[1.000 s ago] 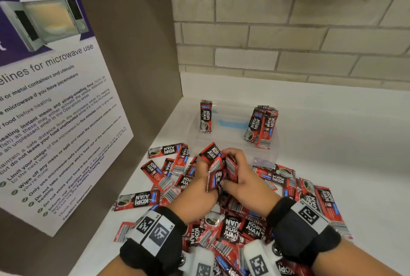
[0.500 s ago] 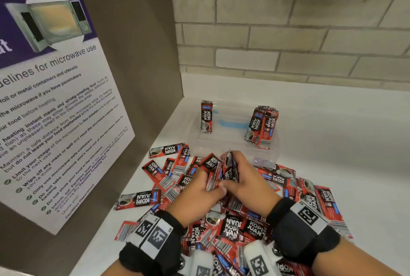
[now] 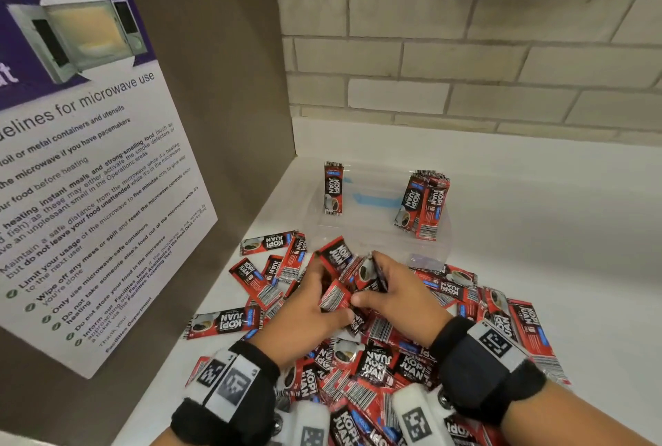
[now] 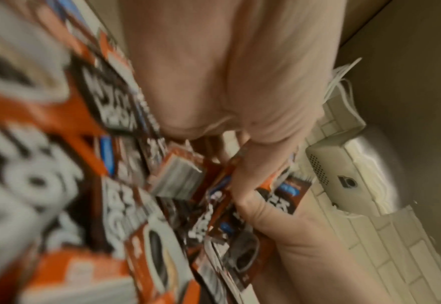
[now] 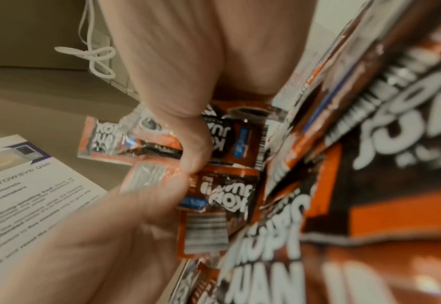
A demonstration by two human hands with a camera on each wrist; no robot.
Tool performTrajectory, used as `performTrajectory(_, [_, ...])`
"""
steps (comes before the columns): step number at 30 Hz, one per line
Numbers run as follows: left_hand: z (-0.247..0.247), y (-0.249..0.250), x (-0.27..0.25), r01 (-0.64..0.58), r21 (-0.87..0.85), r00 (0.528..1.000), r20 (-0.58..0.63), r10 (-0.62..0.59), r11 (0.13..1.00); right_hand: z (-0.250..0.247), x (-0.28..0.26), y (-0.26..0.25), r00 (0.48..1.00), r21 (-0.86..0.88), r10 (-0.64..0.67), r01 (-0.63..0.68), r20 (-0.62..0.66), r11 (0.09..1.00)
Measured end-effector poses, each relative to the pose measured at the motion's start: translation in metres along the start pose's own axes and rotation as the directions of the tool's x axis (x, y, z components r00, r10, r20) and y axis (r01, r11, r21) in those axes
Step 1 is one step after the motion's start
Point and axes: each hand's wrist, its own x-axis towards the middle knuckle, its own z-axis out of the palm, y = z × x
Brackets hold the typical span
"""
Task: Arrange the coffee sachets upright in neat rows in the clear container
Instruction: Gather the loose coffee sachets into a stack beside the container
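Red-and-black coffee sachets (image 3: pixel 379 363) lie in a loose heap on the white counter. Behind the heap stands the clear container (image 3: pixel 372 230); one sachet (image 3: pixel 333 187) stands upright at its left end and a small leaning stack (image 3: pixel 422 207) at its right end. Both hands meet over the middle of the heap. My right hand (image 3: pixel 369 281) grips a small bundle of sachets (image 3: pixel 367 272) held on edge. My left hand (image 3: pixel 329 297) pinches a barcode-side sachet (image 3: pixel 335 297) against that bundle. The thumbs nearly touch in the right wrist view, over the sachets (image 5: pixel 214 189). The left wrist view is blurred.
A brown side panel with a microwave-use poster (image 3: pixel 89 177) walls the left side. A pale brick wall (image 3: pixel 465 51) closes the back. Bare white counter (image 3: pixel 555 238) stretches to the right of the container. Loose sachets (image 3: pixel 222 324) spread left toward the panel.
The gathered bundle stood higher between the hands half a second ago; it now sits lower on the heap, and my left fingers have shifted onto a barcode-side sachet.
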Motion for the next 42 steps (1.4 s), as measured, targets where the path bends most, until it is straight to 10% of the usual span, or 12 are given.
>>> performTrajectory(12, [0.0,-0.008,0.012,-0.095,-0.156,0.95,-0.311,0.043,0.983,-0.001,0.003,-0.005,0.998,0.287,0.03,-0.015,-0.049,0.958])
performTrajectory(26, [0.02,0.003,0.007,-0.245,-0.067,0.945,-0.24,0.223,0.967,0.011,0.001,-0.011,0.978,0.372,0.065,-0.137,0.199,0.918])
performTrajectory(36, [0.011,-0.009,0.0,-0.198,0.013,0.968,-0.153,0.198,0.98,0.009,0.001,-0.004,1.0,0.187,0.001,0.005,-0.031,0.982])
performTrajectory(42, [0.014,-0.008,0.004,-0.188,-0.051,0.948,-0.271,0.167,0.981,0.015,0.0,-0.012,0.995,0.205,-0.044,0.024,0.092,0.978])
